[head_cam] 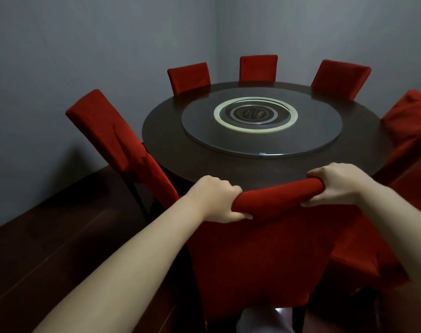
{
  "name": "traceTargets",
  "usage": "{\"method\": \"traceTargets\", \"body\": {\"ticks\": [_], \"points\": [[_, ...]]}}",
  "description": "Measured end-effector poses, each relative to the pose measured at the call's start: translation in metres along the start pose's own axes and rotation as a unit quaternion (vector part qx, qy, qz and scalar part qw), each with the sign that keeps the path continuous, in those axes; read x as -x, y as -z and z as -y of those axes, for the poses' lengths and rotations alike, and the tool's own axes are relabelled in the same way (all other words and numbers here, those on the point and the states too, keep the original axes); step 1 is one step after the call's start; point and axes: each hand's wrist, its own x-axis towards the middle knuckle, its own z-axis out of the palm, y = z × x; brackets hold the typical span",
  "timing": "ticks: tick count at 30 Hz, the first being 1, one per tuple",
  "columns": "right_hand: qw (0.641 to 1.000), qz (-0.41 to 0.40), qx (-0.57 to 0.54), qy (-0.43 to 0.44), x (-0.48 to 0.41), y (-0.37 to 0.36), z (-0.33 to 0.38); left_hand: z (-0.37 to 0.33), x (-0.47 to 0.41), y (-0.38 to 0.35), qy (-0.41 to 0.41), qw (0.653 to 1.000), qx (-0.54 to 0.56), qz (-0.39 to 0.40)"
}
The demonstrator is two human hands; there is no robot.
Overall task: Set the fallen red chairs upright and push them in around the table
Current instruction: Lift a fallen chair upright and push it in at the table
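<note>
The red chair (264, 248) stands upright right in front of me at the edge of the round dark table (228, 164); my left hand (216, 200) and right hand (339, 186) both grip its rolled top rail, fingers curled round soft red cloth.

The round wooden worktop (167, 145) is seen in very dark brown. At its centre, a smoky grey glass turntable (204, 131) is marked by a pale cream band (255, 130) around a black insert (255, 114) with faint light lines. The cloth-covered chairs (258, 68) around the worktop, the near chair (252, 248) included, are coloured plain deep red. Behind the worktop the walls (84, 44) are painted flat blue-grey, and beneath it the plank floor (48, 236) is dark reddish brown.
</note>
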Motion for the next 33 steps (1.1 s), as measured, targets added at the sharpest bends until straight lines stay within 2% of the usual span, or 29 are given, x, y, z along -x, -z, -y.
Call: {"method": "traceTargets", "body": {"ticks": [4,9,16,20,24,29,33], "points": [[1.000,0.000,-0.012,-0.007,0.013,-0.009,0.000,-0.014,0.002,-0.004,-0.022,1.000,-0.005,0.014],[1.000,-0.006,-0.016,-0.021,0.024,-0.017,0.010,-0.014,0.014,-0.011,-0.028,0.999,-0.026,-0.004],[0.998,-0.065,0.007,-0.002,0.037,-0.037,0.041,0.009,0.034,-0.031,-0.041,0.999,0.009,-0.027],[0.998,-0.062,0.017,-0.003,0.034,-0.035,0.038,0.009,0.031,-0.033,-0.041,0.998,0.017,-0.033],[0.998,-0.065,0.000,0.001,0.026,-0.032,0.023,0.006,0.016,-0.034,-0.031,0.999,0.012,-0.016],[0.997,-0.068,0.032,0.022,0.025,-0.033,0.017,-0.004,0.020,-0.035,-0.015,0.999,0.028,-0.030],[0.988,-0.128,0.071,0.049,0.033,-0.041,0.016,-0.017,0.030,-0.033,0.027,0.997,0.040,-0.052]]}}
